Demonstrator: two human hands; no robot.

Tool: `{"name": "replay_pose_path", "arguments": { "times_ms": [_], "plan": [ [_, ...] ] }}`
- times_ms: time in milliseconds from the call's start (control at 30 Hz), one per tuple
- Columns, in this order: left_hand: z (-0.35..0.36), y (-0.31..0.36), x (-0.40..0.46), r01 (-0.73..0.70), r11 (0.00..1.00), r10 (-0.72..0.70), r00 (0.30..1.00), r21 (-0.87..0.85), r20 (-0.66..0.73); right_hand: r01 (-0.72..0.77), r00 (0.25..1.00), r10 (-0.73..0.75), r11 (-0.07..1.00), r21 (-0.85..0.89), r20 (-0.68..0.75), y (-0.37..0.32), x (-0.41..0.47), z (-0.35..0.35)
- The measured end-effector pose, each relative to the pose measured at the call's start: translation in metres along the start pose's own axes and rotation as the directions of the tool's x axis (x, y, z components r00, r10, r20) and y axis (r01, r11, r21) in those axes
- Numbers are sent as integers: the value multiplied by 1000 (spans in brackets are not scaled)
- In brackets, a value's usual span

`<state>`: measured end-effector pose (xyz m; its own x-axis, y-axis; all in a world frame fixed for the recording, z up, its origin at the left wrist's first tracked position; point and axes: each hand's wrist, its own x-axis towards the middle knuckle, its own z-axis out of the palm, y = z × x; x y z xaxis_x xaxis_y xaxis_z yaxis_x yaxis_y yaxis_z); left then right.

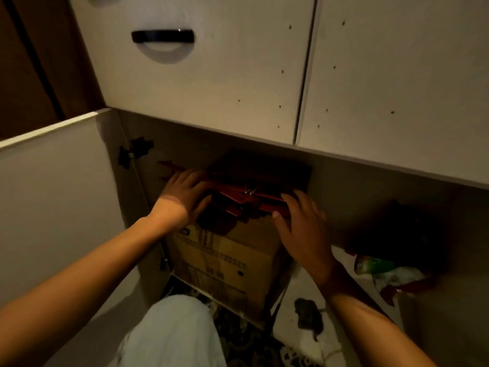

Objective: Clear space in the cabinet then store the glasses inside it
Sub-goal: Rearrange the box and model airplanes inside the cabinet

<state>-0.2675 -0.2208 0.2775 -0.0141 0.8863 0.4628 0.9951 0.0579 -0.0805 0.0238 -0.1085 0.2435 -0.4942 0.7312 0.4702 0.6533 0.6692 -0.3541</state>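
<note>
The low cabinet [344,176] stands open, dim inside. A brown cardboard box [225,260] fills its left part. On top of the box lies a pile of dark red flat things [238,197], one with a metal clip. My left hand [182,197] presses against the pile's left side, fingers curled on it. My right hand [299,223] touches the pile's right end with fingers spread, thumb on the red edge. No glasses are in view.
The cabinet door [53,202] hangs open at the left. Above are a drawer with a black handle [162,37] and closed white fronts. A crumpled green, white and red bag [386,274] lies at the right. My knee [172,332] and a patterned floor show below.
</note>
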Motion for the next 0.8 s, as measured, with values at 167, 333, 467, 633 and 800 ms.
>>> {"name": "replay_pose_path", "arguments": {
  "times_ms": [167, 333, 467, 633, 800],
  "plan": [
    [-3, 74, -11, -155, 984, 143, 982, -90, -126, -42, 995, 51, 993, 113, -83, 23, -53, 3],
    [15, 125, -17, -168, 965, 154, 985, -199, -82, -71, 979, 103, 981, 178, -177, 49, -100, 5],
    [48, 173, -40, -106, 932, 114, 993, -346, 4, -163, 965, 196, 969, 183, -176, 79, -124, 2],
    [91, 228, -71, 48, 846, -14, 998, -532, 69, -310, 941, 322, 943, 120, -103, 113, -157, 16],
    [147, 237, -83, 219, 823, -112, 967, -524, 228, -401, 915, 403, 912, 87, -9, 139, -179, 27]
  ]
}}
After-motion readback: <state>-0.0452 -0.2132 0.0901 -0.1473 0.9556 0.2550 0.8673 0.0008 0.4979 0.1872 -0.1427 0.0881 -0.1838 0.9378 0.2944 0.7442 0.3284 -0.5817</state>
